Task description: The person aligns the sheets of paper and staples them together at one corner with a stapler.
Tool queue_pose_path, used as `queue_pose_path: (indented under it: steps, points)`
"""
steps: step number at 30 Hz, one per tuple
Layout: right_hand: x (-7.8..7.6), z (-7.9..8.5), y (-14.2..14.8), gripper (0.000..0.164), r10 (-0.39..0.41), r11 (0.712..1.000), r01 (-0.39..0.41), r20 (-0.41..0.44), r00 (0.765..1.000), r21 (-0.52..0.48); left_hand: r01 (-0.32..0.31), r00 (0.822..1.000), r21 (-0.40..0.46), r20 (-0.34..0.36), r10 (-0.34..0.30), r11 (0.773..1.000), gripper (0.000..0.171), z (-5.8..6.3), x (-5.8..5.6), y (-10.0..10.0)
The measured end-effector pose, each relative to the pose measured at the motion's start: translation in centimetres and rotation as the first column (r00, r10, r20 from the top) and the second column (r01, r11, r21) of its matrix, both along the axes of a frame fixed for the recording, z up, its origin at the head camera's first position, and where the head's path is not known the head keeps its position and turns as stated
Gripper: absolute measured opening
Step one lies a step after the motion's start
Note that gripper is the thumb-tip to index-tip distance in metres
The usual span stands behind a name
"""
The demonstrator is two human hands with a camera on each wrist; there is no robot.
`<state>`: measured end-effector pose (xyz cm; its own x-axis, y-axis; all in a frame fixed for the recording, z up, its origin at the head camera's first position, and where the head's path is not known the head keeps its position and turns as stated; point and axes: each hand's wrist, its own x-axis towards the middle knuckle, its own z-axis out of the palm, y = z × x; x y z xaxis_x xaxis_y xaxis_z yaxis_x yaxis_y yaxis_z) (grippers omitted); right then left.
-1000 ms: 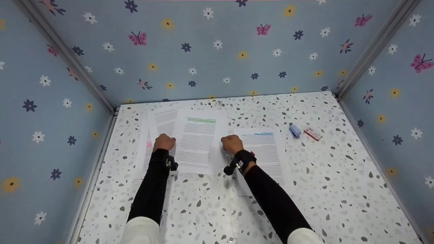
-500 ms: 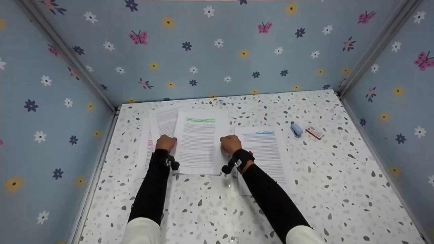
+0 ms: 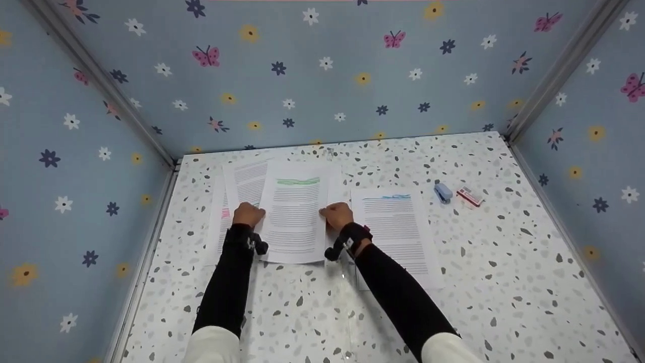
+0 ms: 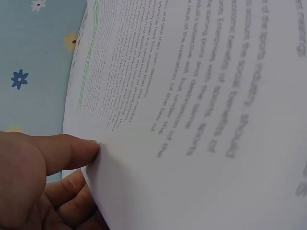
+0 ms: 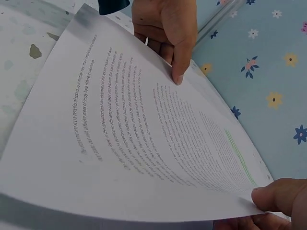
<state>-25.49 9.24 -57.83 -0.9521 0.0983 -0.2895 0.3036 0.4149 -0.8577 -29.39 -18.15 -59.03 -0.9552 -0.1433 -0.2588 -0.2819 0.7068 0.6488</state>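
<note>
A printed sheet with green highlighting (image 3: 297,227) is held between both hands, bowed slightly along its length. My left hand (image 3: 247,215) pinches its left edge, thumb on top and curled fingers underneath, as the left wrist view shows. At the opposite edge my right hand (image 3: 337,216) pinches the paper the same way; in the right wrist view its thumb (image 5: 268,197) presses on the margin. Behind the held sheet lie other papers: a printed page (image 3: 248,184) at upper left and a page with a pink mark (image 3: 225,214) at far left, partly covered.
Right of the hands lies a printed page with blue highlighting (image 3: 390,232), partly under the right forearm. Farther right are a light blue stapler (image 3: 443,192) and a small red-and-white box (image 3: 469,196). Flower-patterned walls (image 3: 322,75) enclose the speckled table (image 3: 504,282) at the back and sides.
The right hand has moved slightly left, gripping the green-highlighted sheet's right edge. The sheet's lower edge now bows up, and its right edge has separated from the paper beneath.
</note>
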Motion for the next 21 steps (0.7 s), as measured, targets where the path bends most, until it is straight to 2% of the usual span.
queue_pose_path:
  steps: [5, 13, 17, 21]
  points:
    - [0.0, 0.3, 0.0, 0.04, -0.034, 0.999, 0.034, 0.002, 0.999, 0.026, 0.034, 0.999, 0.012, 0.016, -0.034, 0.999, 0.039, 0.5, 0.0, -0.3]
    - [-0.5, 0.5, 0.7, 0.022, -0.079, 0.997, 0.078, -0.018, 0.997, -0.01, 0.044, 0.999, 0.053, -0.013, -0.044, 0.998, 0.029, 1.1, 0.1, -0.4]
    - [-0.5, 0.9, 1.3, 0.018, -0.067, 0.997, 0.065, -0.037, 0.997, -0.048, 0.053, 0.999, 0.067, 0.006, -0.053, 0.996, 0.037, 2.0, 0.4, -0.1]
    - [-0.8, 1.4, 2.1, 0.031, -0.049, 0.998, 0.047, -0.048, 0.998, -0.038, 0.055, 0.997, 0.137, 0.051, -0.062, 0.989, 0.048, 3.1, 0.6, 0.4]
